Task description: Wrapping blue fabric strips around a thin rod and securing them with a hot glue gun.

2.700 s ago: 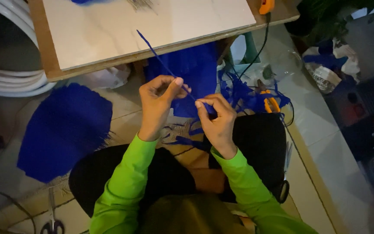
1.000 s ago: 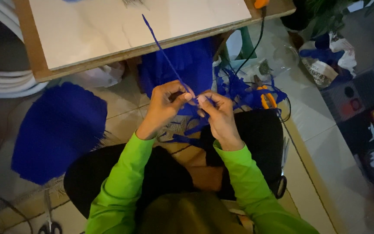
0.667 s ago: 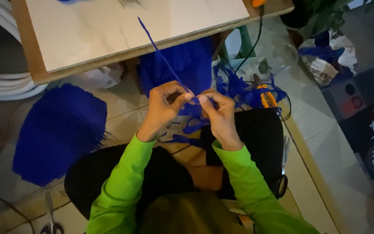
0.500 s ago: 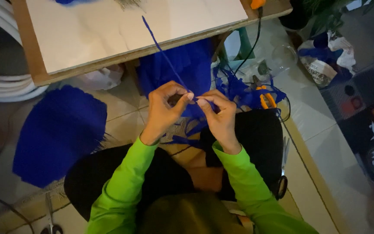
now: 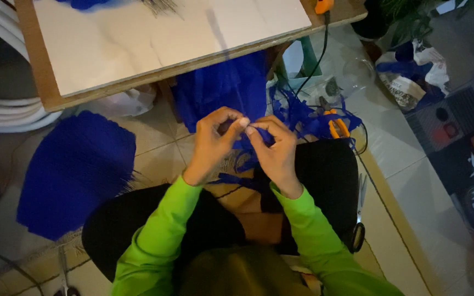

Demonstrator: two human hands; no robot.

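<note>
Together, left hand point(image 5: 214, 141), right hand point(image 5: 276, 149), crinkled blue strip point(image 5: 246, 149)

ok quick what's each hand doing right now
Left hand: fingertips pinched shut on a blue strip.
Right hand: pinched shut on the same blue strip.

— What's different with the blue stick?
— It no longer juts up over the table point(image 5: 154, 44); the left hand point(image 5: 215, 140) and right hand point(image 5: 272, 151) now meet fingertip to fingertip, closer than before.
</note>
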